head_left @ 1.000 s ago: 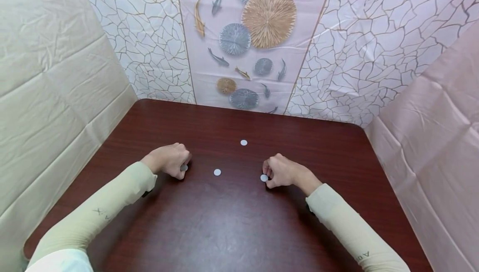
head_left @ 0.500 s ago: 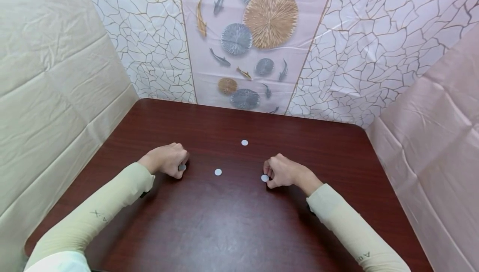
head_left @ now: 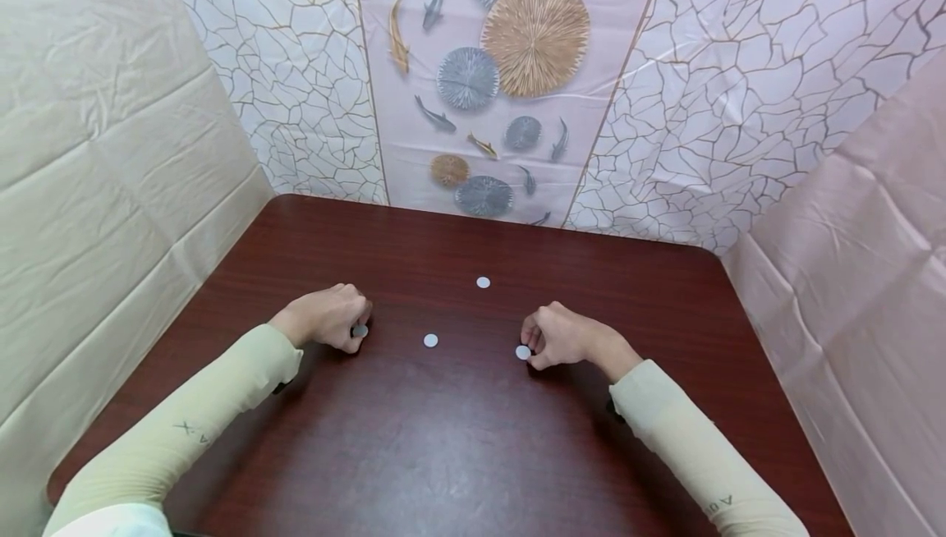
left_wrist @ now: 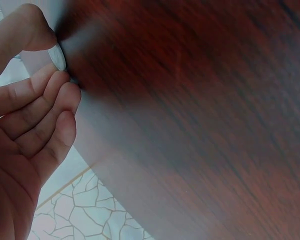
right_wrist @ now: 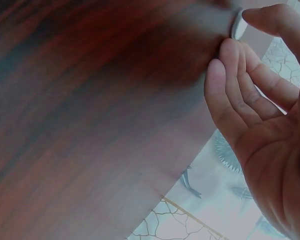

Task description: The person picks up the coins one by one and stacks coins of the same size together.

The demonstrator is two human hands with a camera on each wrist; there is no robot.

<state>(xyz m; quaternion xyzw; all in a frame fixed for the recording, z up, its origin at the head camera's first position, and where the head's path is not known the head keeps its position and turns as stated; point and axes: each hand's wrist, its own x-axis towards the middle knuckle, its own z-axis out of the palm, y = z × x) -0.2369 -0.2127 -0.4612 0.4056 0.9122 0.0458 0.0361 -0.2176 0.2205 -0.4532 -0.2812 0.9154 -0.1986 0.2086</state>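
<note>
My left hand (head_left: 330,318) is low over the left part of the dark red-brown table (head_left: 414,438). Its thumb and index finger pinch a small round white disc (head_left: 360,331) at the tabletop; the left wrist view shows this disc (left_wrist: 57,57) edge-on between the fingertips. Right of centre, my right hand (head_left: 567,337) has its thumb and fingers at opposite edges of a matching disc (head_left: 523,352), seen as a thin pale disc (right_wrist: 237,24) in the right wrist view. Between the hands lies another white disc (head_left: 431,341), and farther back a white disc (head_left: 484,282).
A patterned cloth wall (head_left: 480,143) with fish and round leaf shapes rises behind the table's far edge. Pale cloth walls flank both sides, a left wall (head_left: 89,192) and a right wall (head_left: 857,291). Both forearms wear cream sleeves (head_left: 695,438).
My left hand and its disc have shifted very slightly left since a second ago. My right wrist has moved a touch to the right, while its disc stays in about the same place.
</note>
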